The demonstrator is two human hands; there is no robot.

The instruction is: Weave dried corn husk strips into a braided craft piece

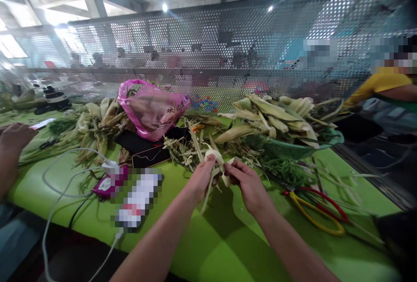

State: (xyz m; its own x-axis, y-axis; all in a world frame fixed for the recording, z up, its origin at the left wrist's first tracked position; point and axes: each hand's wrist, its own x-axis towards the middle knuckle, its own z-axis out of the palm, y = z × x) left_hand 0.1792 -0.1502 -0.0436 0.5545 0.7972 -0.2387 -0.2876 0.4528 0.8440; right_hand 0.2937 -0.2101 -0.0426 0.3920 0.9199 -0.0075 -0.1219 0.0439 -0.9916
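Pale strips of corn husk (215,157) are bunched between my two hands above the green table (202,247). My left hand (206,175) is closed round the bunch, thumb on top, with a long thin strip hanging below it. Fingers of my right hand (244,180) pinch the husk on its right side. Behind the hands lie loose husk scraps (182,149). To the right, a green basket (329,141) is heaped with dried corn husks (280,117). Scissors (317,212) with one red and one yellow handle lie on the table at the right.
A pink plastic bag (153,108) stands behind a dark phone (151,157). A blurred-out phone (140,199) charges by a purple power strip (109,182) with white cables. Another person's hand (14,138) is at the left; a person in yellow (387,84) sits right. A perforated metal screen (208,43) stands behind.
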